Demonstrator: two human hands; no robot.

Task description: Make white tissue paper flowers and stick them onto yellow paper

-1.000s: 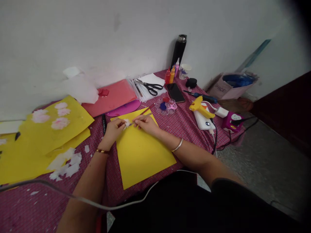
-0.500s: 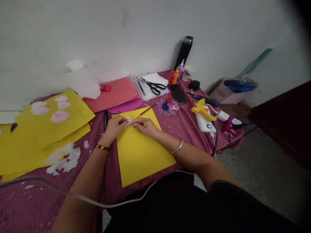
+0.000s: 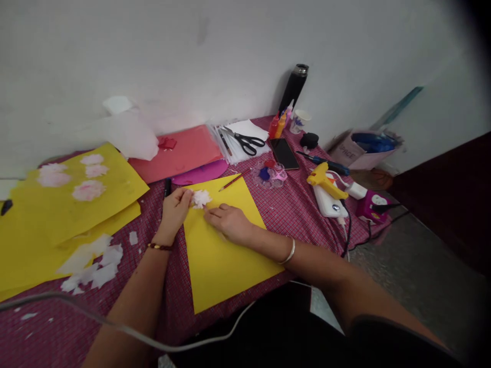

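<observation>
A small white tissue flower sits at the top left corner of a yellow sheet on the checked red cloth. My left hand pinches the flower's left edge with thumb and fingertips. Just below and right of the flower, my right hand lies on the yellow sheet with its fingers loosely stretched toward the flower and nothing in them. A thin red brush lies loose across the sheet's top corner, apart from both hands.
Left: yellow sheets with pink tissue flowers and white scraps. Behind: red paper, scissors, paint palette, phone, paint bottles, black flask. Right: yellow glue gun, power bank, cables. The table edge drops to the floor at right.
My right hand let go of the red brush, which now lies on the sheet's top corner, and moved down onto the yellow sheet. The flower now lies opened out beside my left fingers.
</observation>
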